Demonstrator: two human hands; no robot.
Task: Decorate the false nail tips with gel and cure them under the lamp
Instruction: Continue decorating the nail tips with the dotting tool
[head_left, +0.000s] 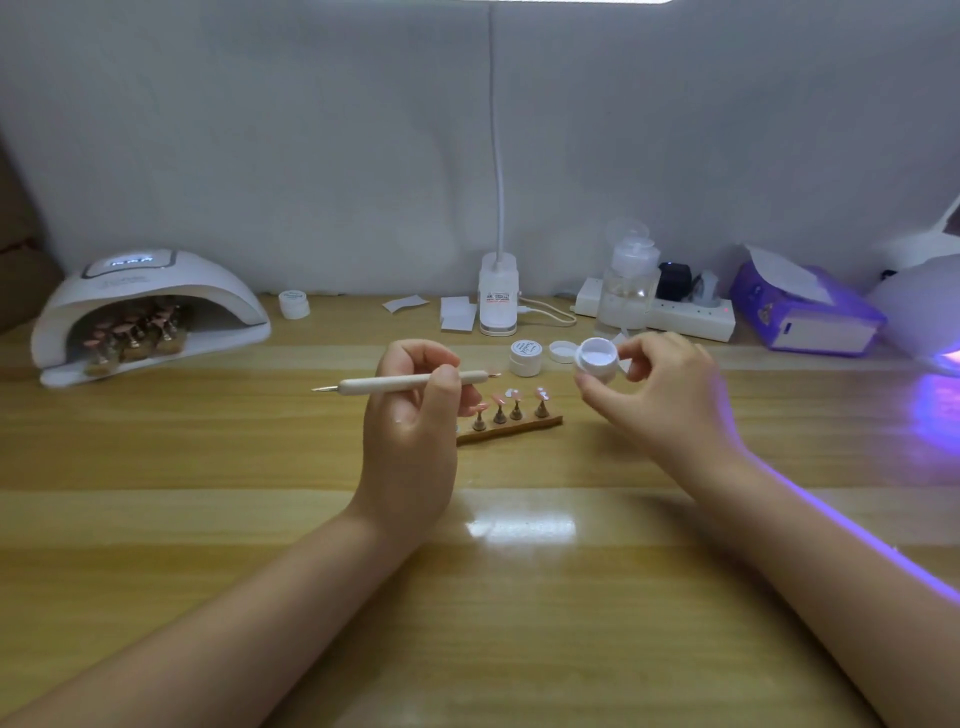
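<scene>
My left hand (410, 410) grips a white dotting pen (395, 385), held level with its metal tip pointing left. An open white gel pot (597, 359) is pinched in my right hand (660, 395) and tilted toward me, above the table. Between my hands a wooden holder (511, 429) carries several pink nail tips (514, 399) on small stands, partly hidden by my left hand. The pot's loose lid (561, 351) lies behind, beside a closed gel pot (525, 356). At the far left a white curing lamp (150, 301) covers more nail tips on stands.
Along the back wall stand a small jar (294, 304), wipes (458, 313), a desk light's base (498, 299), a pump bottle (627, 283), a power strip (685, 314) and a purple tissue box (805, 306). A second lamp (930, 317) glows violet at the right edge.
</scene>
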